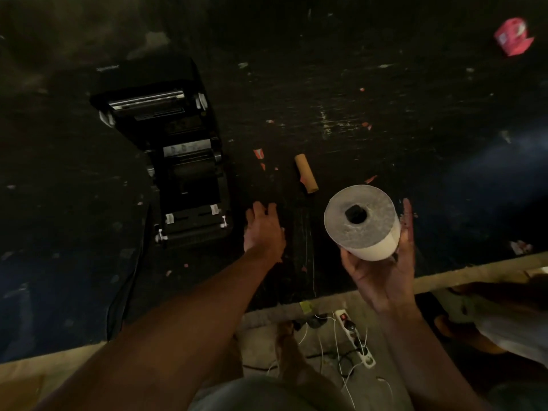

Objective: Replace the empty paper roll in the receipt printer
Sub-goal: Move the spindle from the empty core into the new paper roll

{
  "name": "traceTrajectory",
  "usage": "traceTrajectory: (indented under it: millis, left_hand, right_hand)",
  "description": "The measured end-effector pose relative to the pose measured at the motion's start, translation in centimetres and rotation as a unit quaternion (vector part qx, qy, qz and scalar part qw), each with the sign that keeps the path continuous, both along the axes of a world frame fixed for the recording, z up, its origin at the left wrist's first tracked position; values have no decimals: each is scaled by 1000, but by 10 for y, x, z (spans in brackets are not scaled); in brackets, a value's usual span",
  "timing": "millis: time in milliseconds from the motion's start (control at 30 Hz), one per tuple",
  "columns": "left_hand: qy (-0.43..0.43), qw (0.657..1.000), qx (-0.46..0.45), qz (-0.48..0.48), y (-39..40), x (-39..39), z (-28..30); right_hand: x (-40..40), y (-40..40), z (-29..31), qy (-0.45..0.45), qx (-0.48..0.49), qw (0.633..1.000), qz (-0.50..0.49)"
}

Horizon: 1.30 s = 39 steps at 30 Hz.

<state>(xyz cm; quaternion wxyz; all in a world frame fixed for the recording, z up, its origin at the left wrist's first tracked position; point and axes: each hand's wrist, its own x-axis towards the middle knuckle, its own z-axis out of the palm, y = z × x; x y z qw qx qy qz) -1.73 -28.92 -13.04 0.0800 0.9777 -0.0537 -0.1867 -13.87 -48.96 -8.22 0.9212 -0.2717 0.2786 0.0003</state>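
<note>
Our left hand (262, 225) lies flat and spread, holding nothing, on the dark table (385, 114) just beside the open receipt printer (178, 161), which sits at its ten o'clock with the bay's long axis running twelve to six. The empty core (306, 173) rests at one o'clock. Our right hand (382, 262) cups the fresh paper roll (363, 222), bore facing up, farther from the bay.

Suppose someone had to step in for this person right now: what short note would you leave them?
Right hand: holds the new paper roll above the table.
Left hand: open, empty, beside the printer.
Printer: lid open, paper bay looks empty.
Done: the empty cardboard core is out, lying on the table.
Left: seat the new roll, feed the paper, close the lid.
</note>
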Motion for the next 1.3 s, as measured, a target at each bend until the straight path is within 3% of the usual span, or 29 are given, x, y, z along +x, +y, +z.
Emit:
traceTrajectory:
  millis: [67,200,333,500,633,700,833,1000,1300]
  left_hand:
    - [2,1000,3,-9,4,5,-5]
    - [0,990,-126,55,12,14,-4]
    - [10,978,-200,64,21,14,7]
    - [69,886,-439,131,36,6,66]
    - [76,836,-529,128,52,-8,120]
    - [66,837,-531,111,55,-12,142]
    - [-45,885,-455,87,57,-16,161]
    - [-129,882,-450,57,54,-26,167]
    - [-124,887,-434,-91,48,-50,157]
  right_hand:
    - [-4,-1,-8,-1,18,1000,-13]
    - [-12,5,-19,28,62,997,-30]
    - [-9,5,-19,15,61,998,-19]
    - [-7,5,-19,15,59,998,10]
    - [-3,13,-17,23,71,997,25]
    - [-1,19,-17,22,81,996,31]
    - [5,33,-18,9,96,994,49]
    - [11,48,-17,1,100,993,66]
    - [15,65,-12,-5,109,992,71]
